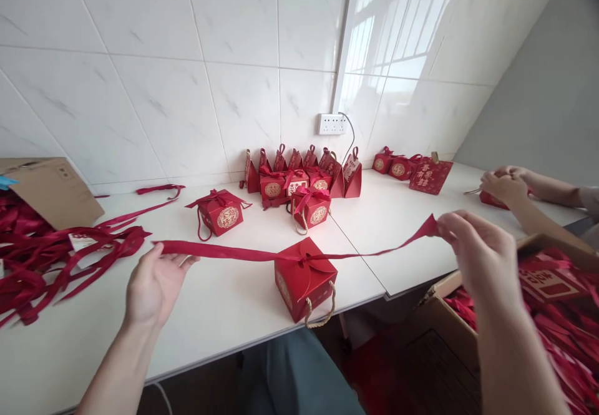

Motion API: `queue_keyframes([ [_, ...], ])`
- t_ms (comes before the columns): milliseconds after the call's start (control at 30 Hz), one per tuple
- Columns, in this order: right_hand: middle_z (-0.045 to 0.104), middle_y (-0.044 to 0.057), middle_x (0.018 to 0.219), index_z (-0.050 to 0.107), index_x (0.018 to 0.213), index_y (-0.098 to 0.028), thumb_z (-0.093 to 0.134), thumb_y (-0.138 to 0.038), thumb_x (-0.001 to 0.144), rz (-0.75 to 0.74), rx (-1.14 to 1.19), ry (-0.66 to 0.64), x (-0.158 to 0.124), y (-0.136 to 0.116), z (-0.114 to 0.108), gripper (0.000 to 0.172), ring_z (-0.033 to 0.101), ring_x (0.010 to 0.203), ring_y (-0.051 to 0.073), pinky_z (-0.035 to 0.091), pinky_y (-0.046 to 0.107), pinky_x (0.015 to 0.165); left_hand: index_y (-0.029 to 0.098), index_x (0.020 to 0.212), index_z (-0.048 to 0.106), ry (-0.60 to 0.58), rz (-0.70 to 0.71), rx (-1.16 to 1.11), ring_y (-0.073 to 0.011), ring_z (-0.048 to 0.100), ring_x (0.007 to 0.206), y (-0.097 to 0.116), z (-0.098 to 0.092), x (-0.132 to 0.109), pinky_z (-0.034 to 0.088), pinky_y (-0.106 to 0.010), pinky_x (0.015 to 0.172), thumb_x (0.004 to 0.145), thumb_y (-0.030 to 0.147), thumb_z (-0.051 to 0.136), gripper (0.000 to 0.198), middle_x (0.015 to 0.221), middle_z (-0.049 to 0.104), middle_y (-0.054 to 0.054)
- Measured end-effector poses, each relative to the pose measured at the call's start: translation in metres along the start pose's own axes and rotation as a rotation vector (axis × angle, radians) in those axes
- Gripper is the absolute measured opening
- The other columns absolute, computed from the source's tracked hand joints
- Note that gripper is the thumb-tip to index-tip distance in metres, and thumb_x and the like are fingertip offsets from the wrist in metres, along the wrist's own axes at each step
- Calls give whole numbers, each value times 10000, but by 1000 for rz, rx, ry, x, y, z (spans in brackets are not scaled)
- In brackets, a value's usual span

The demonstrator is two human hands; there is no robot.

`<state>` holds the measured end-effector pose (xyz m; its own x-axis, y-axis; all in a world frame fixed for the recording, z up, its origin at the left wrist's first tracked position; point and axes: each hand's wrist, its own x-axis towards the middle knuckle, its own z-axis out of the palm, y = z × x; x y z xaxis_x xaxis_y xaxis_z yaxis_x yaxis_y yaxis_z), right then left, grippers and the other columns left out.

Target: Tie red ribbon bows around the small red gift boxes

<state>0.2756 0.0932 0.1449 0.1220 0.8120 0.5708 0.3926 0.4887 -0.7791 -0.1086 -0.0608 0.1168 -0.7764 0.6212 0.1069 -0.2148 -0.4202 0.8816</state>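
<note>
A red gift box (303, 290) with a rope handle sits near the table's front edge, its top folded shut. A dark red ribbon (234, 252) crosses the box top, where it looks crossed or knotted, and stretches out to both sides. My left hand (152, 284) pinches the ribbon's left end between thumb and fingers. Raised to the right of the box, my right hand (480, 246) grips the other end with thumb and fingertips. Both lengths are lifted off the table; the left one is fairly straight and the right one slopes upward.
Loose ribbons (93, 271) lie piled on the left by a cardboard box (51, 190). Finished-looking bowed boxes (219, 212) and peaked boxes (353, 175) stand toward the wall. At right, another person's hands (508, 184) hold a red box above an open carton (440, 290).
</note>
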Motion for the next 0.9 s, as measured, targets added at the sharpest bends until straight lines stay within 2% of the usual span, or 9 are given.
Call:
queue_keyframes([
  [33,595,61,725,583,761,-194,516,-487,785,11,-13,-9,5,0,17,302,602,689,210,508,401,697,211,694,525,4,-11,10,-172,567,729,-8,2,-1,513,-297,629,664,377,607,188,708,585,-2],
  [100,555,147,1010,525,960,-165,466,-528,804,-12,-132,-186,13,1,65,400,595,880,249,511,415,733,210,777,541,5,-21,71,-195,594,807,-30,7,-7,512,-310,668,673,464,586,278,804,613,-21],
  [167,491,197,1157,492,1087,-142,601,-525,727,-63,-189,-311,17,1,119,536,539,1057,293,499,416,800,211,942,536,-57,-27,239,-246,594,987,-56,13,-21,505,-363,783,699,529,550,400,974,630,-59],
  [267,405,210,1282,452,1202,-160,730,-471,619,-116,-296,-414,14,2,186,717,467,1163,346,459,471,866,220,1218,431,-289,-47,551,-298,482,1215,-89,18,-48,409,-474,978,774,563,488,563,1271,534,-131],
  [333,350,211,1336,441,1232,-184,712,-441,651,-131,-371,-442,9,4,210,690,435,1187,379,437,516,865,241,1312,365,-342,70,707,-307,399,1288,-101,18,-61,326,-514,1046,798,555,467,612,1345,477,-129],
  [400,348,214,1340,458,1226,-188,663,-384,708,-157,-431,-456,3,5,219,591,431,1175,391,424,532,854,250,1342,334,-379,135,787,-305,390,1296,-105,17,-68,315,-519,1054,819,554,430,613,1361,464,-123],
  [533,429,179,1272,495,1211,-202,657,-332,692,-282,-486,-515,-9,9,199,559,435,1148,356,416,494,887,242,1337,300,-393,88,843,-288,484,1225,-101,16,-65,396,-486,998,851,568,339,586,1295,523,-124],
  [667,438,150,1248,511,1211,-216,678,-334,652,-347,-534,-534,-10,30,150,595,468,1084,317,422,476,906,245,1308,328,-412,110,893,-291,535,1167,-100,14,-61,444,-471,942,843,571,355,568,1227,576,-118],
  [900,443,184,1220,499,1205,-182,616,-329,702,-159,-737,-381,41,102,55,537,516,1042,341,426,534,861,276,1244,432,-411,230,955,-295,606,1048,-107,13,-64,493,-443,868,825,533,432,491,1139,638,-80],
])
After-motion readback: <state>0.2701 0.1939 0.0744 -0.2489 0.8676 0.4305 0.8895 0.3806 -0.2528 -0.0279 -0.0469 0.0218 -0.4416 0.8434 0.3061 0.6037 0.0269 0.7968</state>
